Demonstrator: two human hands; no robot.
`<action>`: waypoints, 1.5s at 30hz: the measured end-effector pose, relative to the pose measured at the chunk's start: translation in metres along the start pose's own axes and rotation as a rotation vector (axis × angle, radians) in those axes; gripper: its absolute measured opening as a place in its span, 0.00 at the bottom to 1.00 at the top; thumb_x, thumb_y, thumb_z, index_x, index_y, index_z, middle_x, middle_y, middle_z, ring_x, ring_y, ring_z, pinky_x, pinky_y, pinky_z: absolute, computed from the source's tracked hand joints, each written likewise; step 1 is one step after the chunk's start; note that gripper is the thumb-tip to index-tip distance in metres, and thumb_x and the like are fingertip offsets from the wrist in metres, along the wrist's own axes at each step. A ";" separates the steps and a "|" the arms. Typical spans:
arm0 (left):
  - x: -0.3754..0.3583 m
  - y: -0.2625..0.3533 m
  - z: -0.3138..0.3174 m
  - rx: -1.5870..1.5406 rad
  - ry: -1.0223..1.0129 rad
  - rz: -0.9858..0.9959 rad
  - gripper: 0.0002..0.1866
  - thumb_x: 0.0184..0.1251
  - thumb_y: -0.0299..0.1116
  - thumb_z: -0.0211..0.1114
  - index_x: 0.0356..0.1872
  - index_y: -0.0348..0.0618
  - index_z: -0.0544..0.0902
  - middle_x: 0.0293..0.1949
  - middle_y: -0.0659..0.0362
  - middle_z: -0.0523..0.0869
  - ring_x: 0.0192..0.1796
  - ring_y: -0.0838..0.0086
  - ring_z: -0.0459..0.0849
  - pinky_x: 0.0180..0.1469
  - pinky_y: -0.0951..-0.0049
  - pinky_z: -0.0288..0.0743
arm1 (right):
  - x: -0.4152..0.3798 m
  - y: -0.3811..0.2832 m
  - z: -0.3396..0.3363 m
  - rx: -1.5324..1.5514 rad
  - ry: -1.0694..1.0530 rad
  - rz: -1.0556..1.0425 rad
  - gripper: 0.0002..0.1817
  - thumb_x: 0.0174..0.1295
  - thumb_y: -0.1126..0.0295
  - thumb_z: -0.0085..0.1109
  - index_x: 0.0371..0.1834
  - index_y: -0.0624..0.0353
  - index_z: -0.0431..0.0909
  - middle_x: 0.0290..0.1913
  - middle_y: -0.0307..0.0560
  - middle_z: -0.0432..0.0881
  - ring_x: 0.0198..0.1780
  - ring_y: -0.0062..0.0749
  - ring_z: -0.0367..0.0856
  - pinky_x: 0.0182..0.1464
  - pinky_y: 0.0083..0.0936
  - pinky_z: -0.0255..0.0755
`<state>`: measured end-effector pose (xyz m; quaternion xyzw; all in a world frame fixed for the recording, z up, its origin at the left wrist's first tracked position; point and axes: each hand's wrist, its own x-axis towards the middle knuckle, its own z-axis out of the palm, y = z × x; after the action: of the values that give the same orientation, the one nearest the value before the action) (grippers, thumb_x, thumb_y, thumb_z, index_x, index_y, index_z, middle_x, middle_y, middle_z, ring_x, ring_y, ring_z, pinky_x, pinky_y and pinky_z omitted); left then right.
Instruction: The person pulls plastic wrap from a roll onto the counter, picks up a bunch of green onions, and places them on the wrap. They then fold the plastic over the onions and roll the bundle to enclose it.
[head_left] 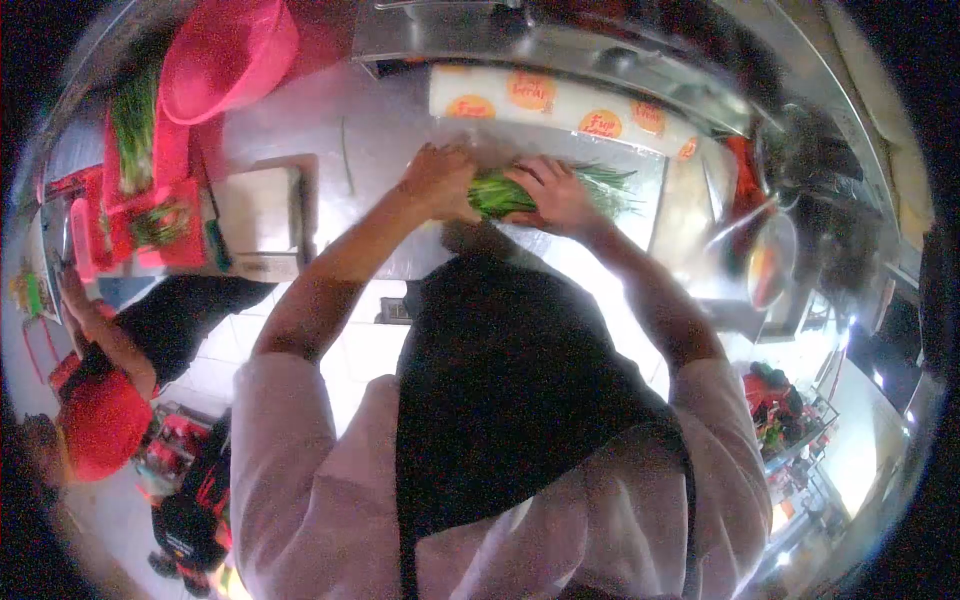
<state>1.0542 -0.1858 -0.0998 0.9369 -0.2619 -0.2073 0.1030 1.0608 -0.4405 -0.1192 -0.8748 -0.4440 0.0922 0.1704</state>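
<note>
A bunch of long, thin green stalks that look like chives (pixel 493 196) lies on the steel table in front of me, with what seems to be clear film around it. My left hand (pixel 440 183) is closed at the bunch's left end, its fingers curled and partly blurred. Over the middle of the bunch rests my right hand (pixel 552 196), fingers across the top and thumb below, gripping it. The leafy tips (pixel 610 182) stick out to the right of that hand. Just behind the bunch is a wide roll of clear film with orange labels (pixel 560 100).
At left are a pink tub (pixel 222 65), red baskets with more green stalks (pixel 135 130), and a white cutting board (pixel 257 215). One loose stalk (pixel 347 155) lies on the table. A co-worker in a red top (pixel 105 420) stands at left. Metal equipment (pixel 770 170) fills the right.
</note>
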 end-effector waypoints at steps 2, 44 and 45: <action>0.010 -0.005 0.000 0.008 -0.239 -0.045 0.41 0.40 0.65 0.79 0.49 0.42 0.87 0.53 0.49 0.88 0.59 0.55 0.85 0.60 0.50 0.79 | -0.005 -0.001 -0.002 -0.023 -0.006 0.002 0.46 0.57 0.34 0.67 0.72 0.52 0.71 0.67 0.53 0.74 0.68 0.51 0.74 0.68 0.52 0.69; -0.050 -0.073 0.021 -0.910 0.669 -0.260 0.26 0.75 0.53 0.63 0.60 0.40 0.82 0.54 0.51 0.88 0.56 0.61 0.86 0.64 0.62 0.77 | 0.051 -0.001 -0.009 -0.164 -0.097 0.140 0.45 0.60 0.35 0.64 0.78 0.43 0.65 0.59 0.53 0.78 0.60 0.52 0.80 0.65 0.51 0.73; -0.055 -0.079 0.044 -1.008 0.939 -0.416 0.26 0.81 0.53 0.57 0.64 0.42 0.81 0.56 0.54 0.88 0.57 0.64 0.85 0.65 0.63 0.76 | 0.055 -0.001 -0.012 -0.164 -0.098 0.139 0.45 0.60 0.35 0.64 0.78 0.43 0.65 0.59 0.53 0.78 0.60 0.52 0.80 0.65 0.51 0.73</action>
<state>1.0272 -0.0935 -0.1447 0.7961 0.1216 0.1063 0.5832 1.0962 -0.3986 -0.1085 -0.9090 -0.3962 0.1096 0.0695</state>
